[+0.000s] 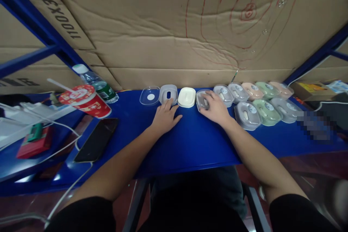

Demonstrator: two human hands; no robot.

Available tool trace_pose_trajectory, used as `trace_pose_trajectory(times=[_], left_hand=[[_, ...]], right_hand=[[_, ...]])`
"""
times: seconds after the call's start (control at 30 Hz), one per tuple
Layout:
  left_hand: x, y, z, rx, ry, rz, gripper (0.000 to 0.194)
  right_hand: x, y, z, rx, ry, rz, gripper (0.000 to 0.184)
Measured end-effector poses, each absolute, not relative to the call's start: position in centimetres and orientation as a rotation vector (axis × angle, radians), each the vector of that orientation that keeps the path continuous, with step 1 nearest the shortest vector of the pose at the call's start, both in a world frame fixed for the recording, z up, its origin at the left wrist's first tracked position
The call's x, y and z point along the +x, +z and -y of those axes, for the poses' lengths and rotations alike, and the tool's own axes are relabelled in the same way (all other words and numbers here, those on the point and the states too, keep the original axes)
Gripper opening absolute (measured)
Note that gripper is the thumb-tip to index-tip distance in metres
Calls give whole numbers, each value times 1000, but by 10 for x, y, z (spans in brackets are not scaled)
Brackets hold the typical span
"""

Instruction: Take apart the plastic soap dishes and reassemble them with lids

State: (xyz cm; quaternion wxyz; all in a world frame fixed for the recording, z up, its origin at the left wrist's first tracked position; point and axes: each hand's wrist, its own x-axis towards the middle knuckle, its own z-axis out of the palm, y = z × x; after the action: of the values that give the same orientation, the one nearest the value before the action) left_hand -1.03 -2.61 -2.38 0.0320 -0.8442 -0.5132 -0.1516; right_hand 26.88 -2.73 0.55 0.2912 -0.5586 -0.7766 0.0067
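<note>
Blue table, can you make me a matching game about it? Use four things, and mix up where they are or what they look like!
Things:
1. Left hand
2. Right hand
3. Cup
4. Phone

Clues:
A. Black screen, lying flat
B. Over a container with a see-through lid
C. Red and white, with a straw
D. Fingertips at the grey piece with an oblong hole

Right pairs: 1-D, 2-B, 3-C, 4-A
</note>
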Motion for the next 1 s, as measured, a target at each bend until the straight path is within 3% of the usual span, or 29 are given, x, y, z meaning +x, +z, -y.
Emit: trace_pose_trajectory(times=[0.3,0.4,0.53,0.63,0.77,0.9,1.0], left_hand=[[-5,-17,24,-2598,-522,1598,62],[1,-8,25,-2559,-696,1553,67],[10,6,31,-2531,-934,1284,77],[10,12,36,-2638,-877,1029,68],[-1,9,30,-2707,-884,921,34],[-10,-1,16,-2632,-1175,1076,34],[-10,-8,15,-2641,-1397,1185,45]], right_hand=[[271,12,21,-1398,39,1973,53],[272,19,23,-1285,5,1825,51],[262,26,35,-1076,306,1602,60],[248,30,46,-1058,687,1486,71],[241,34,48,-1073,953,1392,70],[242,33,40,-1121,1024,1304,60],[242,28,34,-1162,1036,1280,47]])
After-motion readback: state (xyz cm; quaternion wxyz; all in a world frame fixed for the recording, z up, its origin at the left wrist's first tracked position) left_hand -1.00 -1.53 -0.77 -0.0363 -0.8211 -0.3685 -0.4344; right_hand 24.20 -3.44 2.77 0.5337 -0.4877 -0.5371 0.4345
